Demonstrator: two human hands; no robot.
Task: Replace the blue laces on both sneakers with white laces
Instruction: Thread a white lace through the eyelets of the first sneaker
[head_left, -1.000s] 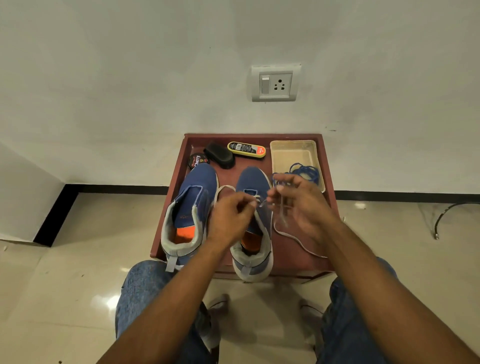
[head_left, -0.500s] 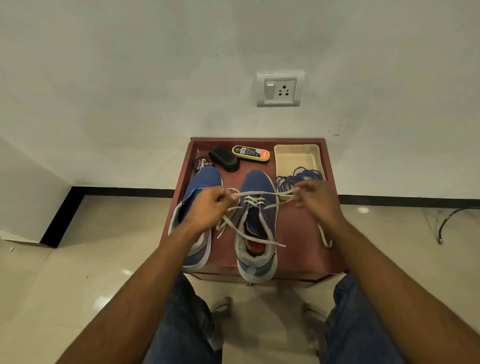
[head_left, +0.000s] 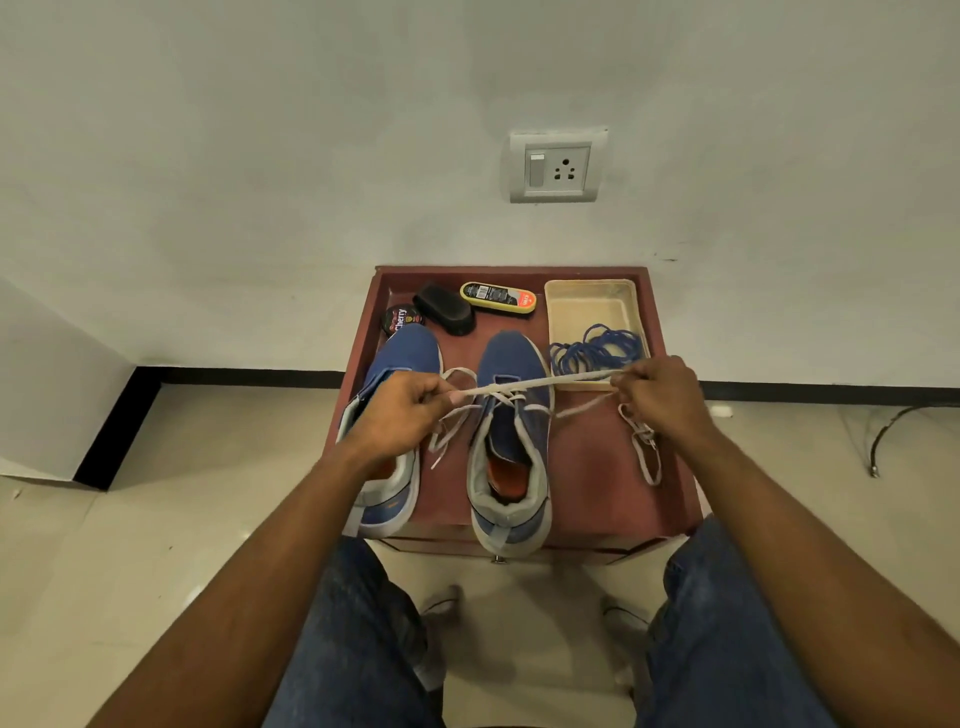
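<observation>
Tension is the risk: the white lace (head_left: 535, 385) is pinched by both hands, left (head_left: 397, 415) and right (head_left: 657, 397); pulled unevenly, it may slip from the sneaker (head_left: 511, 431) at frame centre.

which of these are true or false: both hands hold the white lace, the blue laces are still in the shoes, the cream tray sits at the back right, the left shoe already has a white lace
1. Both hands hold the white lace: true. The left hand and right hand pinch the white lace stretched between them.
2. Blue laces are still in the shoes: false. The blue laces lie piled at the cream tray.
3. The tray sits at the back right: true.
4. The left shoe has a white lace: false. The left shoe shows none; the lace is threaded in the right shoe.
</observation>
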